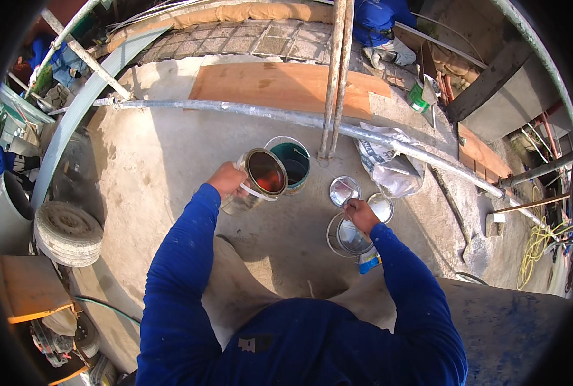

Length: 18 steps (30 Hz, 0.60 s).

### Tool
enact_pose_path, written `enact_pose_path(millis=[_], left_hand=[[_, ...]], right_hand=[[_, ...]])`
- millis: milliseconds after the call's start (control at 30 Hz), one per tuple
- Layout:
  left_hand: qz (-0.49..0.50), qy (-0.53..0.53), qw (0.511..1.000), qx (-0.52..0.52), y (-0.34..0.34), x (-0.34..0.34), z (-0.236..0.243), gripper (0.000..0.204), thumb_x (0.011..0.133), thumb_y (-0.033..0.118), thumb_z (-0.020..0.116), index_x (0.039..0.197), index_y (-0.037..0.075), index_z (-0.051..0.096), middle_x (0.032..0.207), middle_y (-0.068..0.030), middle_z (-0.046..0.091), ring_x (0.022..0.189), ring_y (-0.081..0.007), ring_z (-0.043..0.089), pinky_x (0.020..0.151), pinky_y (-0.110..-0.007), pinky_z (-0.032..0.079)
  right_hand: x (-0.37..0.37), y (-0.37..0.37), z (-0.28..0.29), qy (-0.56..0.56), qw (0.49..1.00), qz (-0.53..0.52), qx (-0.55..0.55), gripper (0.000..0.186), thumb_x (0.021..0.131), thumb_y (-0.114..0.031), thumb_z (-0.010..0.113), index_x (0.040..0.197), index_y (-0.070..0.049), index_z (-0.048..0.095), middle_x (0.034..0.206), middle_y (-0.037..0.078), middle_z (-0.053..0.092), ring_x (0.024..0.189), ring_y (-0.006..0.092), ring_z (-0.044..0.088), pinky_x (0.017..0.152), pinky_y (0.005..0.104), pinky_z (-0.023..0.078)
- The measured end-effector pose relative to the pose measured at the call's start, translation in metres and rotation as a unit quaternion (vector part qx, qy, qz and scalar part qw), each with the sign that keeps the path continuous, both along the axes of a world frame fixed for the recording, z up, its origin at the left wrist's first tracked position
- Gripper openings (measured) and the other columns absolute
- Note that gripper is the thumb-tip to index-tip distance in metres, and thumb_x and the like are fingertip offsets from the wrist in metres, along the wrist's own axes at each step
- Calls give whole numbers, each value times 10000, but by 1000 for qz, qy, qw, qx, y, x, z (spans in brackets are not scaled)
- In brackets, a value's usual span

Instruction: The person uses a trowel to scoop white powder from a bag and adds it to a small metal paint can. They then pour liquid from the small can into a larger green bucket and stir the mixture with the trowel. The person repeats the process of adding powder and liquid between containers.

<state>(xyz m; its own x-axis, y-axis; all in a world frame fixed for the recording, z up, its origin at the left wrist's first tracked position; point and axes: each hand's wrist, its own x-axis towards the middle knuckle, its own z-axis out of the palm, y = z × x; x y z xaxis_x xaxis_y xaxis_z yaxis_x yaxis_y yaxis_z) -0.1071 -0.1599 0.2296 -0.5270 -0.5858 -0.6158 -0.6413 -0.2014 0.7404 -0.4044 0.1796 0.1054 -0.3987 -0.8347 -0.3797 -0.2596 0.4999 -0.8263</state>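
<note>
My left hand (227, 180) is closed on a metal paint can (234, 203) with a white handle, tilted so its open top faces up. Dark liquid with a reddish glint shows inside. Right beside it stands a dark green bucket (291, 165) with a thin wire handle. My right hand (362, 216) is pinched at the near edge of a shiny round metal lid (344, 190); the fingertips are partly hidden. Just below that hand sits an open metal can (353, 239) with a pale inside. Another round silver lid or can top (381, 208) lies to its right.
A metal pipe rail (261, 110) and upright poles (335, 77) cross beyond my hands. A plastic sack (393, 168), shovel (472, 248) and plywood sheet (267, 87) lie on the concrete. A tyred wheel (69, 233) stands left. Workers in blue (380, 26) are farther off.
</note>
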Motion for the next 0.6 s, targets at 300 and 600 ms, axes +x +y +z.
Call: enact_pose_path(millis=[300, 600], left_hand=[[19, 13, 1000, -2, 0, 4, -5, 166, 993, 96, 597, 1046, -61, 614, 878, -176, 728, 652, -267, 722, 562, -373, 608], [15, 18, 1000, -6, 1, 3, -4, 178, 983, 104, 600, 1034, -62, 638, 861, -167, 732, 628, -243, 708, 530, -363, 580]], right_hand=[[14, -17, 66, -202, 975, 50, 79, 321, 1071, -271, 584, 1024, 21, 710, 749, 108, 687, 640, 177, 641, 633, 332, 525], [10, -7, 66, -323, 924, 30, 202, 410, 1109, -328, 540, 1083, 44, 711, 699, 148, 689, 541, 223, 634, 547, 344, 528]])
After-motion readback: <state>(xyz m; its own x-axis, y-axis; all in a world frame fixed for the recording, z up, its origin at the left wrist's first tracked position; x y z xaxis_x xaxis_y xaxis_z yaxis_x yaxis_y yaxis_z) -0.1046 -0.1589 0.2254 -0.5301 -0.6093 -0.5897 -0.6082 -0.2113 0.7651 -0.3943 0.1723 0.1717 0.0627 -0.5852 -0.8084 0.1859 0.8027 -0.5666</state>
